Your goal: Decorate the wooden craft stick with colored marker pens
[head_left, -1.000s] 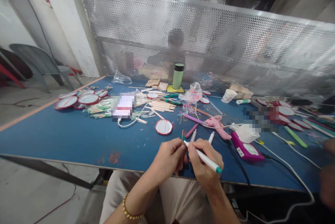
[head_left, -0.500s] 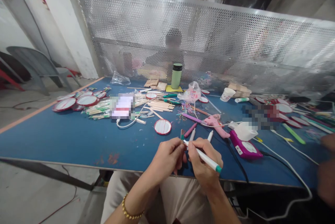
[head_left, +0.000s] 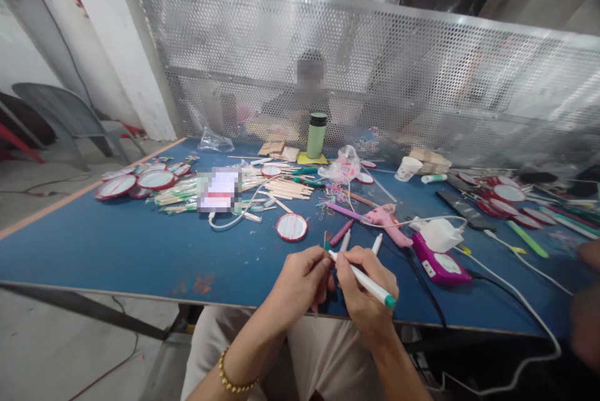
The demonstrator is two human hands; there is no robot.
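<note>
My right hand (head_left: 370,285) grips a white marker pen (head_left: 368,281) with a green end, its tip pointing toward the left hand. My left hand (head_left: 307,279) is closed in a pinch on a thin flat wooden stick (head_left: 327,237), coloured green just above the fingers. The marker's tip is close to the stick; whether they touch I cannot tell. Beyond the hands lie a purple marker (head_left: 340,233), a grey-white marker (head_left: 345,240) and another white marker (head_left: 377,243). A round red-rimmed disc (head_left: 291,227) with a wooden handle lies to the left of them.
A pink glue gun (head_left: 389,225) and a purple power socket (head_left: 440,263) with cables sit to the right. Wooden sticks (head_left: 285,187), a phone (head_left: 220,192), a green bottle (head_left: 317,137) and a paper cup (head_left: 407,168) stand or lie farther back. Another person's blurred hand (head_left: 585,301) shows at the right edge.
Both hands stay nearly in place, with the marker and stick still held. Only very slight shifts show.
</note>
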